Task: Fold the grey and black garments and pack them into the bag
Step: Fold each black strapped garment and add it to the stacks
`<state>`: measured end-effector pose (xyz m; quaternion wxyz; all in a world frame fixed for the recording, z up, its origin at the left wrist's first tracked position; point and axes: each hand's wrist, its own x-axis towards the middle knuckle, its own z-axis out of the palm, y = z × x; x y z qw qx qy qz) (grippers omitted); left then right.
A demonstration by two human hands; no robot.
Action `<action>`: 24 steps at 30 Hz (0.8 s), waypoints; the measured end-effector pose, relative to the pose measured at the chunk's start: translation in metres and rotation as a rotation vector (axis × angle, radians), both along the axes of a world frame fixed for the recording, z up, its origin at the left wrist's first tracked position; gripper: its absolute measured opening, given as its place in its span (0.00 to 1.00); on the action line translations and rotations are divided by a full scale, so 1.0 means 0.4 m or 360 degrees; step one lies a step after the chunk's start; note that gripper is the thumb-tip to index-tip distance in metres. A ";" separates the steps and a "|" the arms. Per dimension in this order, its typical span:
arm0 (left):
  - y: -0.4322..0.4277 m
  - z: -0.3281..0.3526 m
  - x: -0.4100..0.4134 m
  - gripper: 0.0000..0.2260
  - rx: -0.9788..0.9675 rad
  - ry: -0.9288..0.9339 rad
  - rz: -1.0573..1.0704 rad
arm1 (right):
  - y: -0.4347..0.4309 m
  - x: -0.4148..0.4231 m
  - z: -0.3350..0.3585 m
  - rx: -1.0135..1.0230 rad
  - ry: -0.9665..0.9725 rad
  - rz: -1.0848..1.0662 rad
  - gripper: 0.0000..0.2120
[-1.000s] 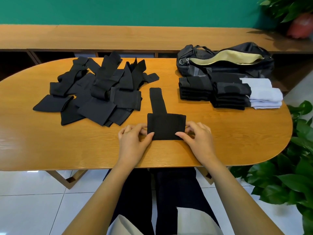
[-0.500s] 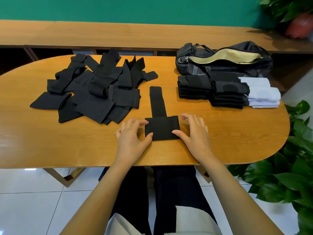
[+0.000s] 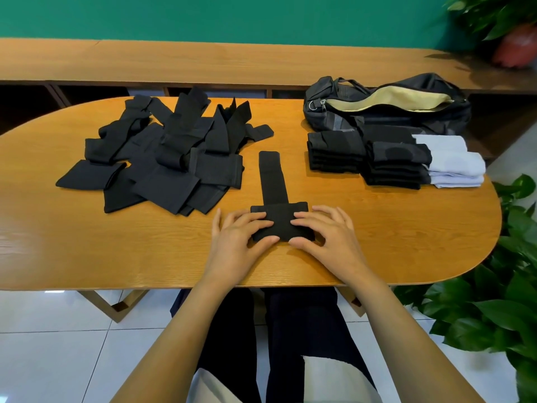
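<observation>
The black garment (image 3: pixel 274 206) lay at the near edge of the surface (image 3: pixel 392 234), straight ahead of the person. Its wide end was doubled into a thick block (image 3: pixel 280 225) under the fingers (image 3: pixel 248 219). From the block's far edge the unfolded strip (image 3: pixel 271 175) ran directly away from the person, so its long axis stood square to the line between the two hands. The left hand (image 3: pixel 236 242) covered the block's left part and the right hand (image 3: pixel 329 238) its right part, each equally near. The grip was loose: fingers spread and nearly flat on the cloth, pressing, thumbs (image 3: pixel 263 241) against the near edge. Whether the thumbs reached under could not be told. Any further fold would likely have to travel away from the body, along the strip. The open bag (image 3: pixel 386 109) sat at the far right, behind the folded stacks (image 3: pixel 366 161) and nearer the right hand. The loose pile (image 3: pixel 162 164) lay far left.
</observation>
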<state>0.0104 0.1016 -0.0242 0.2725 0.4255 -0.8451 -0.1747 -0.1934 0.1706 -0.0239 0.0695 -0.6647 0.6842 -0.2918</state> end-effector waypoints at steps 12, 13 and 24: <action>0.004 -0.001 0.006 0.25 0.0038 0.0161 -0.0117 | 0.003 0.002 0.003 -0.0151 -0.0041 0.0013 0.19; 0.003 0.000 0.006 0.24 0.0040 0.0165 -0.0112 | 0.003 0.002 0.003 -0.0150 -0.0057 0.0015 0.19; -0.003 -0.003 0.005 0.14 0.0050 0.0252 -0.0017 | 0.007 0.006 0.007 -0.0221 -0.0095 0.0024 0.20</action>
